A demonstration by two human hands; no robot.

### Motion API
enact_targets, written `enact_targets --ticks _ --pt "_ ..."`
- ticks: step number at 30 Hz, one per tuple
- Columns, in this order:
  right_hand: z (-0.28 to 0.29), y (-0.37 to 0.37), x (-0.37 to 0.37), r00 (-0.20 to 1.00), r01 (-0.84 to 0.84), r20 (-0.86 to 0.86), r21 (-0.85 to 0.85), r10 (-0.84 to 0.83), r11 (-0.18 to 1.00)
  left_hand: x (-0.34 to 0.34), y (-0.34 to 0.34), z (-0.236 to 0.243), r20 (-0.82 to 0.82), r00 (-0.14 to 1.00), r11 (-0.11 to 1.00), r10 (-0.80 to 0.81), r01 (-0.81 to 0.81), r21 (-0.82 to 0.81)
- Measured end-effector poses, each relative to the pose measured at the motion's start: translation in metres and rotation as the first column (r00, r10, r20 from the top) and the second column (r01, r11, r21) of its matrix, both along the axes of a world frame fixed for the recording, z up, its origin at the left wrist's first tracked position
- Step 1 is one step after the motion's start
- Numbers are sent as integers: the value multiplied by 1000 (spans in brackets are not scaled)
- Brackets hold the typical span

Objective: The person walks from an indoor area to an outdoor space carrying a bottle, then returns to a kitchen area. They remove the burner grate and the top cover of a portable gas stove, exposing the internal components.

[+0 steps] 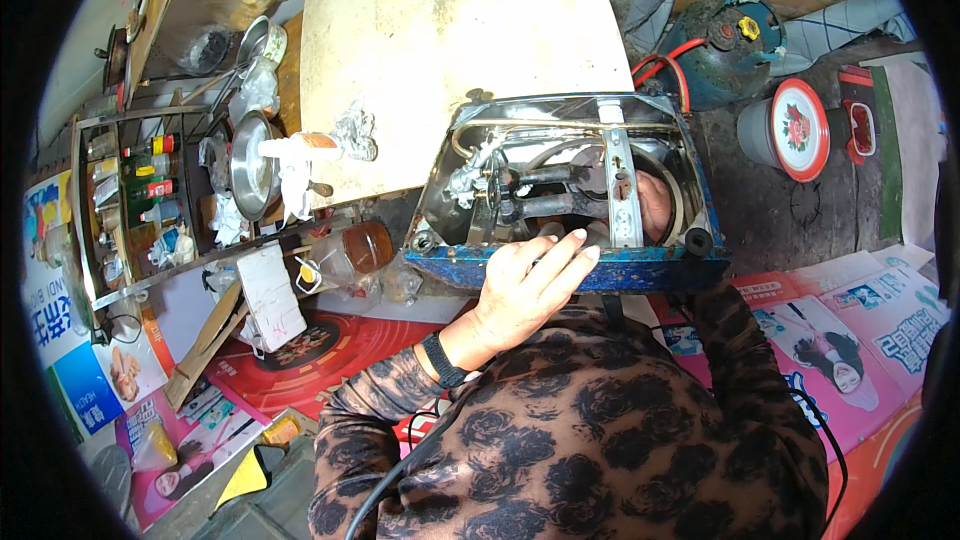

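A gas stove with a blue, worn front lies with its underside up, showing two dark burner tubes, a bare metal crossbar and a thin brass-coloured pipe. My left hand, with a black band at its wrist, grips the near blue edge, its fingers reaching over the rim to the inside. Through the round opening right of the crossbar, part of my right hand shows. Its arm passes below the stove's right end, and most of its fingers are hidden. Crumpled foil sits by the left burner end.
A pale tabletop lies behind the stove, with crumpled foil on it. At left stands a rack of bottles and a metal bowl. A gas cylinder with a red hose and a bucket with a red-rimmed lid stand right.
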State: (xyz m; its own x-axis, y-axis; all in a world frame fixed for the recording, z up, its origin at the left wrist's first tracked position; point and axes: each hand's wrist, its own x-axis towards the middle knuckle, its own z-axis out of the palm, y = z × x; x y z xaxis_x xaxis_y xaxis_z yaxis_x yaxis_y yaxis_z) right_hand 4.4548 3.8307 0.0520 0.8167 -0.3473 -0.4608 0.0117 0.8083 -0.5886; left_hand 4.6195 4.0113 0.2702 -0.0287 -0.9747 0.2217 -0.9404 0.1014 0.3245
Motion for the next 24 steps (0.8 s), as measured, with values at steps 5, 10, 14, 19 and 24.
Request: enact_targets --ticks 5,10,14,19,24 --pt "15 2 -1 1000 13 28 -87 -10 996 0 -6 2 -9 1000 997 8 -9 -79" --pt "13 -5 -3 990 -89 94 -201 109 976 1 -7 3 -4 1000 997 2 -2 -82" --pt "11 -5 -3 994 -72 75 -113 81 991 2 -6 4 8 1000 998 0 1 -70" --pt "6 -4 0 995 -39 93 -45 43 998 1 -6 4 1 1000 997 7 -7 -79" --pt "8 -2 -1 994 -3 107 -19 5 1000 -1 -6 5 2 1000 996 18 -17 -83"
